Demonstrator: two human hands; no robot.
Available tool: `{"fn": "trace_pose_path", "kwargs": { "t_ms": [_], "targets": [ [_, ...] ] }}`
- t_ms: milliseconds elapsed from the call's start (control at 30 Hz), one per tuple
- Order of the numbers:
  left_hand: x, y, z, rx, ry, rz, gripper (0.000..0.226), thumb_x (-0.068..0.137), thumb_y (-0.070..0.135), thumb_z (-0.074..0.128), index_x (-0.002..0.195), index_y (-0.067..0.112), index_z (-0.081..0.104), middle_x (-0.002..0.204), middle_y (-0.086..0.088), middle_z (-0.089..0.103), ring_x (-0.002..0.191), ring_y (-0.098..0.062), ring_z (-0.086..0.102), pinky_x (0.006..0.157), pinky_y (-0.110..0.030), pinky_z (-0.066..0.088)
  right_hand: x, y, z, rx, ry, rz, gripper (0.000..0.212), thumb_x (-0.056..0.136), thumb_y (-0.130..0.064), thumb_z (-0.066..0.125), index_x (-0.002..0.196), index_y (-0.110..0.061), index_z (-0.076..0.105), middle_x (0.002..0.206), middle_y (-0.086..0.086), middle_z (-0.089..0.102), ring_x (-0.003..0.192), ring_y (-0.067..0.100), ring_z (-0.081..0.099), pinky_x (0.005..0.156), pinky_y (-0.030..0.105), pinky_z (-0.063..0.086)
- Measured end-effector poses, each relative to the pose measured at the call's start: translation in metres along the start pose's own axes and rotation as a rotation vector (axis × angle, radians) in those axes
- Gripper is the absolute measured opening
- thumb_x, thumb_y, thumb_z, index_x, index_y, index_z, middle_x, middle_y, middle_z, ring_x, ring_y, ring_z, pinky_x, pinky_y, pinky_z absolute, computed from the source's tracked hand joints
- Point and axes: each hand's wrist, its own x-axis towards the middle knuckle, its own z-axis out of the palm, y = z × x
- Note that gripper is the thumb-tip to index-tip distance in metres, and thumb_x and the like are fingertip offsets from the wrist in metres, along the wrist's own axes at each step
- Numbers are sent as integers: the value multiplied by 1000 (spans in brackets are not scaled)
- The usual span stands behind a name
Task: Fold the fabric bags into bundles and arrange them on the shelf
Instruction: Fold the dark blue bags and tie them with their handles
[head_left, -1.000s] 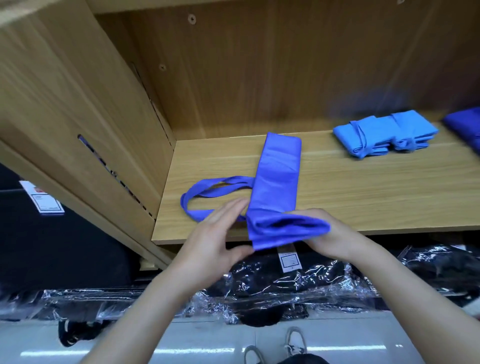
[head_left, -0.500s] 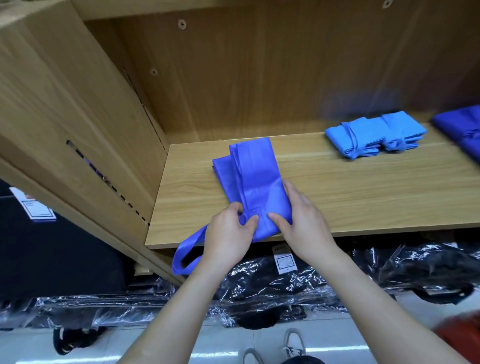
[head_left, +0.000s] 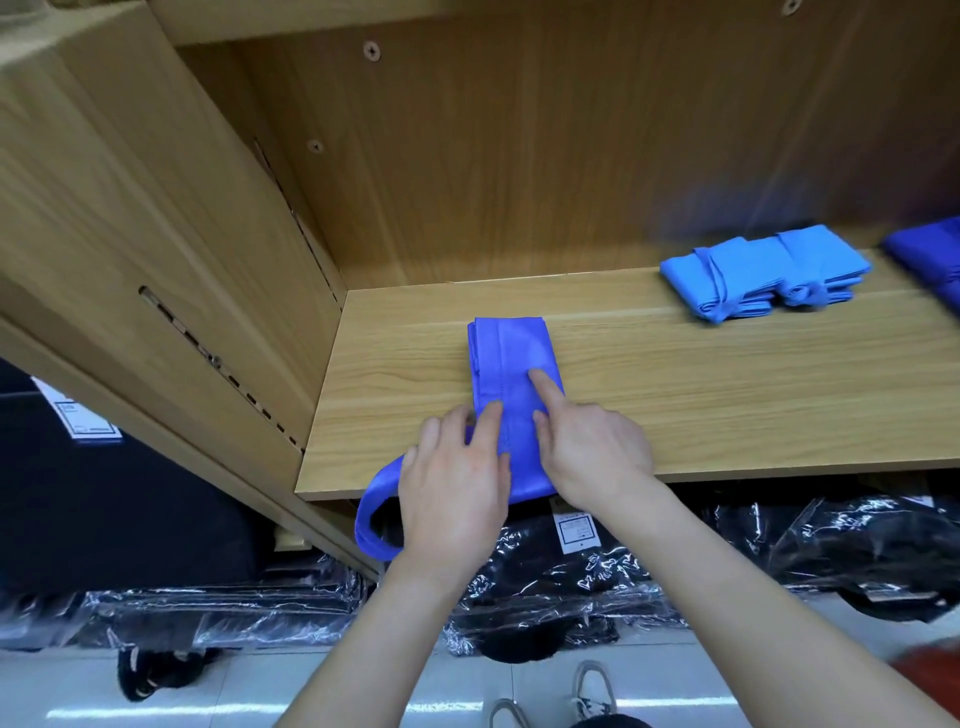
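Note:
A violet-blue fabric bag (head_left: 511, 353), folded into a narrow strip, lies lengthwise on the wooden shelf (head_left: 727, 395), near its front edge. One handle loop (head_left: 371, 512) hangs over the front edge at the left. My left hand (head_left: 452, 483) rests flat on the bag's near end, fingers spread. My right hand (head_left: 589, 449) presses its straight index finger onto the middle of the strip, with its other fingers at the bag's right side. Two light blue folded bundles (head_left: 763, 273) lie at the back right of the shelf.
Another dark blue bag (head_left: 932, 260) lies at the far right edge. A wooden side panel (head_left: 156, 234) walls the shelf on the left, and a back panel stands behind. Below the shelf lie black goods in clear plastic wrap (head_left: 571, 587).
The long strip was folded over on itself into a shorter stack. The handle loop went from lying on the shelf to hanging over the front. My left hand stopped pinching and lies flat; my right index finger reached forward.

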Motion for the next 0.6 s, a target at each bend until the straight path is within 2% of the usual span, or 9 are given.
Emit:
{"fn": "trace_pose_path", "kwargs": {
  "t_ms": [67, 167, 233, 300, 367, 433, 533, 567, 600],
  "targets": [
    [3, 0, 1, 71, -47, 37, 43, 86, 37, 59, 128, 27, 59, 115, -4, 65, 92, -28, 57, 66, -38, 42, -1, -1, 1, -41, 28, 8, 51, 103, -42, 25, 153, -38, 12, 107, 9, 67, 95, 32, 64, 65, 35, 36],
    [10, -1, -1, 18, -211, 11, 50, 98, 46, 42, 146, 34, 38, 132, -2, 52, 114, -26, 47, 82, -39, 35, -7, -4, 6, -36, 107, 13, 55, 102, -42, 32, 153, -29, 17, 118, 8, 51, 107, 29, 53, 69, 35, 37],
    [16, -1, 0, -15, -275, -15, 56, 98, 49, 40, 150, 33, 28, 140, 1, 43, 123, -24, 39, 89, -38, 32, -8, -3, 9, 24, 131, -1, 62, 101, -36, 40, 154, -19, 16, 129, 11, 45, 116, 30, 44, 83, 36, 40],
    [21, 1, -2, -23, -289, -31, 58, 98, 48, 41, 151, 30, 26, 141, 0, 41, 125, -24, 37, 91, -38, 33, -1, 1, 6, 131, 128, 2, 68, 99, -32, 46, 154, -13, 12, 132, 14, 48, 117, 33, 47, 92, 37, 38],
    [22, 4, -2, -18, -289, -35, 59, 98, 46, 42, 151, 26, 26, 141, -1, 41, 126, -24, 36, 92, -39, 33, 9, 7, 0, 256, 129, 42, 68, 98, -32, 48, 154, -15, 12, 129, 15, 52, 113, 36, 53, 84, 39, 42],
    [20, 7, -1, -5, -308, -61, 59, 96, 46, 45, 149, 25, 30, 138, -1, 41, 125, -24, 36, 91, -40, 33, 17, 11, -3, 250, 125, 74, 67, 98, -36, 49, 153, -22, 14, 130, 11, 50, 109, 35, 57, 77, 40, 43],
    [19, 7, -5, 36, -131, 3, 47, 82, 45, 64, 124, 24, 60, 125, -3, 49, 116, -26, 41, 82, -42, 39, 21, 11, -3, 190, 100, 77, 64, 97, -40, 51, 151, -36, 17, 126, 2, 48, 104, 31, 59, 71, 36, 40],
    [18, 5, -5, 43, -81, 90, 44, 80, 45, 68, 118, 23, 64, 130, -5, 51, 121, -28, 42, 84, -44, 42, 21, 11, -3, 196, 92, 69, 62, 97, -39, 51, 149, -41, 19, 122, 1, 47, 101, 30, 60, 70, 35, 39],
    [16, 1, -4, 21, -130, 185, 49, 82, 49, 66, 123, 24, 62, 142, -6, 46, 132, -28, 37, 94, -46, 42, 21, 11, -2, 203, 88, 64, 59, 96, -38, 52, 147, -44, 22, 120, 0, 46, 100, 29, 60, 70, 35, 39]
  ]
}}
